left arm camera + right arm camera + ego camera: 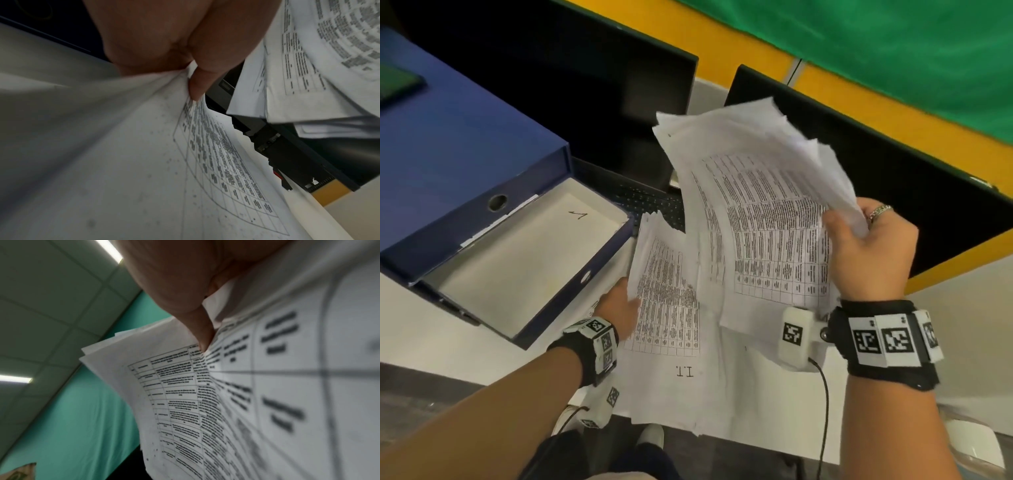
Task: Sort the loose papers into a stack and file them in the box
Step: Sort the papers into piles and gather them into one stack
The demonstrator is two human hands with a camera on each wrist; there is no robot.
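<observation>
My right hand (pixel 859 233) grips a thick sheaf of printed table sheets (pixel 760 212) by its right edge and holds it up, tilted, above the desk; the right wrist view shows the thumb (pixel 203 337) pressed on the top sheet (pixel 185 394). My left hand (pixel 623 301) pinches the left edge of a lower bundle of sheets (pixel 671 325) lying near the desk's front edge; the thumb (pixel 199 84) sits on top of that bundle (pixel 144 162). The open blue file box (pixel 524 260), its pale inside bare, stands just left of my left hand.
The box's raised blue lid (pixel 458 144) rises at far left. Two dark monitors (pixel 876 154) and a black keyboard (pixel 650 202) lie behind the papers. A yellow and green wall (pixel 859 51) is beyond. The white desk (pixel 421 329) ends near my legs.
</observation>
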